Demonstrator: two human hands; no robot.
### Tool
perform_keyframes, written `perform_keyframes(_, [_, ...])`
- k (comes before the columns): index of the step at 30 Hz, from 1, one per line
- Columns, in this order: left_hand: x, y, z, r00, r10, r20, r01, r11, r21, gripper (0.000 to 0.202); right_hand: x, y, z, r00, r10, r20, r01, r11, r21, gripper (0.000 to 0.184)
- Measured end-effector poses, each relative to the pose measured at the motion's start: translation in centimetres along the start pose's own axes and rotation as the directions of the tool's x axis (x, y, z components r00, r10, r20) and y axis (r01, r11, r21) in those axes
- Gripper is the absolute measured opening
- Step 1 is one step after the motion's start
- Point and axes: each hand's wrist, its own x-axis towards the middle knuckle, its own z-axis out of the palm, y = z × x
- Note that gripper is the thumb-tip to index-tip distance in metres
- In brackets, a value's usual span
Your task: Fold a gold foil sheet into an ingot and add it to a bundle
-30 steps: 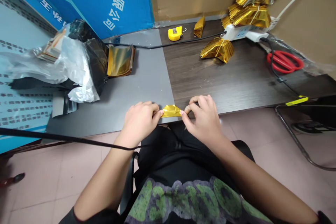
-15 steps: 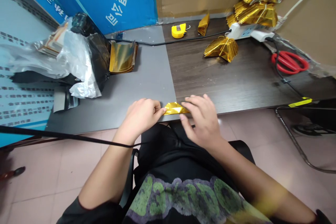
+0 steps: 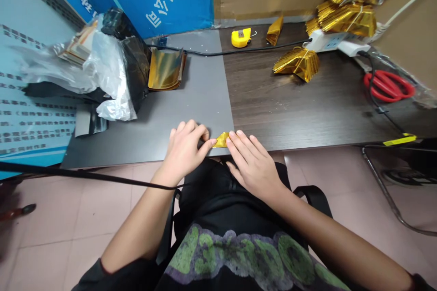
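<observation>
A small folded piece of gold foil paper [image 3: 221, 140] lies at the near edge of the table [image 3: 307, 109]. My left hand [image 3: 186, 150] pinches its left end with curled fingers. My right hand [image 3: 252, 163] lies flat on top of it with the fingers stretched out and pressed down, covering most of the piece. Only the left part of the gold paper shows between the two hands.
A stack of gold sheets [image 3: 165, 69] leans by plastic bags [image 3: 102, 68] at the left. Folded gold pieces [image 3: 298, 61], a yellow tape measure [image 3: 241, 37], a power strip [image 3: 331, 42], a black cable [image 3: 239, 51] and red scissors [image 3: 387, 86] lie farther back.
My right hand let go of its pinch on the paper's right end, slid left and flattened over the piece. The left hand kept its hold. The view shifted slightly.
</observation>
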Motion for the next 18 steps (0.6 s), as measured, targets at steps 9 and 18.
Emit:
perform_keyframes(9, [-2.1, -0.4, 1.8, 0.947, 0.154, -0.282, -0.166, 0.986, -0.022, 0.03, 0.4, 1.0, -0.2, 0.989, 0.013, -0.15, -0.002, 0.998, 0.07, 0.027])
perform_keyframes(18, [-1.7, -0.4, 2.9, 0.74, 0.493, -0.459, -0.593, 0.799, -0.098, 0.011, 2.1, 3.8, -1.1, 0.977, -0.002, -0.212, 0.089, 0.912, 0.401, 0.019])
